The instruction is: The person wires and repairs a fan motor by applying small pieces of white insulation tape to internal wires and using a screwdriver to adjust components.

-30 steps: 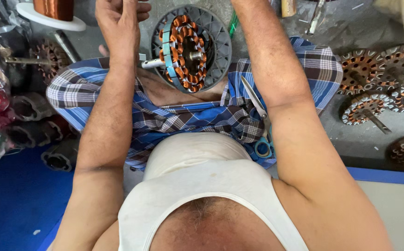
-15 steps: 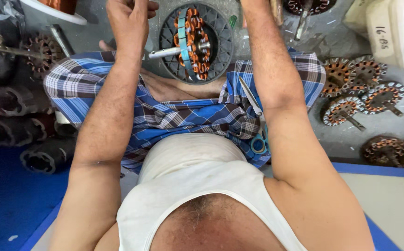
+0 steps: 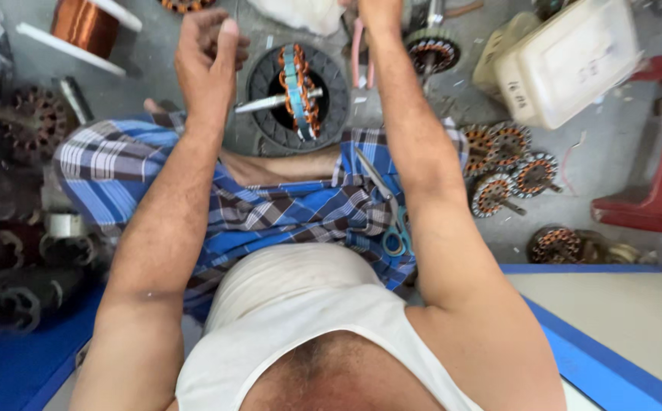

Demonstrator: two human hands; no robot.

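At top centre of the frame, one wound stator with a steel shaft is standing on edge in a dark round housing; it is looking heavy, stiff, best gripped by the shaft, the copper windings being fragile. The left hand is curling loosely, holding nothing visible; the right hand is running off-frame, grip untellable. Four stators are lying right, one copper spool upper left

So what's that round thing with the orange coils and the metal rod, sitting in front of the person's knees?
The wound stator is a ring of copper-orange wire coils, seen nearly edge-on, with teal insulating strips along it. A shiny metal shaft pokes out sideways through its middle. It stands on a dark, ribbed round housing that rests on the grey floor just beyond the checked cloth over the legs. The left hand is raised beside it, fingers curled; whether it touches the part cannot be told.
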